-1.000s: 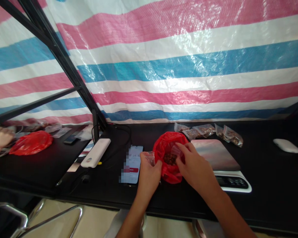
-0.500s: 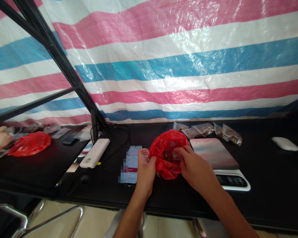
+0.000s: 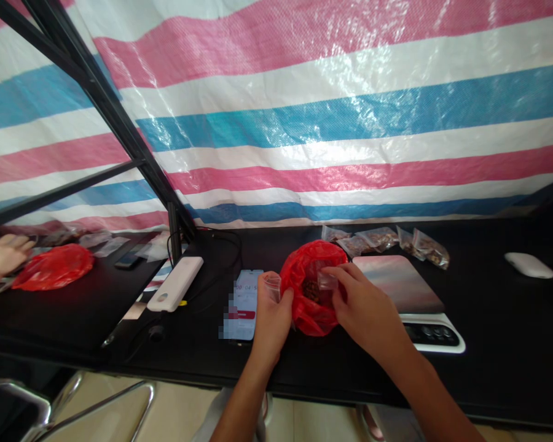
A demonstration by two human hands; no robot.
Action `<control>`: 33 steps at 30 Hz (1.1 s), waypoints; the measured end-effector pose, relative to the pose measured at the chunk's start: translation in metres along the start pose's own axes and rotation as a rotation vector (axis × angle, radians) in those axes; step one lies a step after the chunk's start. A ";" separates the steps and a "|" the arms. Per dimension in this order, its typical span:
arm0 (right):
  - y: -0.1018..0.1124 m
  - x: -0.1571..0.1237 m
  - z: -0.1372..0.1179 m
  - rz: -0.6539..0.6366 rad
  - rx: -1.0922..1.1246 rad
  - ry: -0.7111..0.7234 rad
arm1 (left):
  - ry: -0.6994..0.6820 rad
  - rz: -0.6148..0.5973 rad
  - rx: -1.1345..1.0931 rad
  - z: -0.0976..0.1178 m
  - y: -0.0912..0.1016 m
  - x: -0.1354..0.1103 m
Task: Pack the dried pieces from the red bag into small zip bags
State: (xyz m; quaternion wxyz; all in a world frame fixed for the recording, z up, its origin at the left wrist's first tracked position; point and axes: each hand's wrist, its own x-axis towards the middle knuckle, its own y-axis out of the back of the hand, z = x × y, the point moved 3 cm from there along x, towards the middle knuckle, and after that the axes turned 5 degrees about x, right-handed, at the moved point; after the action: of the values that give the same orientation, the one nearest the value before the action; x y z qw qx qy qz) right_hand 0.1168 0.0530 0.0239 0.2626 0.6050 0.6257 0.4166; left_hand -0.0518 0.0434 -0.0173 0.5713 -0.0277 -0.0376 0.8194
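A red plastic bag stands open on the black table, with small brown pieces inside it. My left hand is closed around a small clear zip bag, its thumb against the red bag's left rim. Over the opening, my right hand pinches a small clear plastic piece; whether it is a bag or a scoop I cannot tell. Just right of the red bag lies a kitchen scale, partly behind my right hand. A phone with a running timer lies left of my left hand.
Several filled clear bags lie along the table's back. A white mouse-like object is at far right. Left are a white power bank, cables and a black frame post. Another person's hand is beside a second red bag.
My right hand has lifted slightly, bringing the clear plastic piece up from the brown pieces, which show more now. My left hand has shifted slightly right. The other person's hand moved a little.
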 end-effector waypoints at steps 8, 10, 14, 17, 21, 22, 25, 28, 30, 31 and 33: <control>-0.010 -0.002 -0.016 -0.039 0.242 0.103 | -0.013 -0.003 0.011 0.004 -0.001 0.000; -0.011 -0.002 -0.015 -0.038 0.192 0.075 | 0.000 0.014 0.018 0.006 0.000 0.000; -0.009 -0.001 -0.010 -0.023 0.142 0.061 | -0.003 0.035 0.037 0.007 0.002 0.000; -0.007 0.001 -0.008 -0.015 0.133 0.053 | -0.017 0.034 0.028 0.007 0.002 0.000; -0.006 0.002 -0.008 -0.004 0.205 0.072 | -0.024 -0.001 0.035 0.007 0.000 -0.001; -0.007 0.001 -0.009 -0.021 0.229 0.087 | -0.026 -0.006 0.038 0.008 0.000 -0.001; -0.011 0.001 -0.007 -0.063 0.191 0.090 | -0.035 0.001 0.053 0.007 0.000 -0.001; -0.009 0.001 -0.003 -0.051 0.092 0.059 | -0.032 0.000 0.058 0.005 0.002 0.000; -0.005 0.002 0.000 -0.041 0.047 0.036 | -0.029 -0.001 0.060 0.003 0.003 0.001; -0.003 0.002 0.002 -0.036 0.019 0.022 | -0.029 0.004 0.065 0.003 0.003 0.002; 0.001 0.003 0.004 -0.032 -0.052 0.004 | -0.021 0.017 0.077 0.002 0.004 0.001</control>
State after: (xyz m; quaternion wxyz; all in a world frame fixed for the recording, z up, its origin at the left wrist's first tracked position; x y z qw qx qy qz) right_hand 0.1209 0.0562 0.0232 0.2838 0.5871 0.6246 0.4297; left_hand -0.0559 0.0430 -0.0157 0.5645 0.0026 -0.0117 0.8254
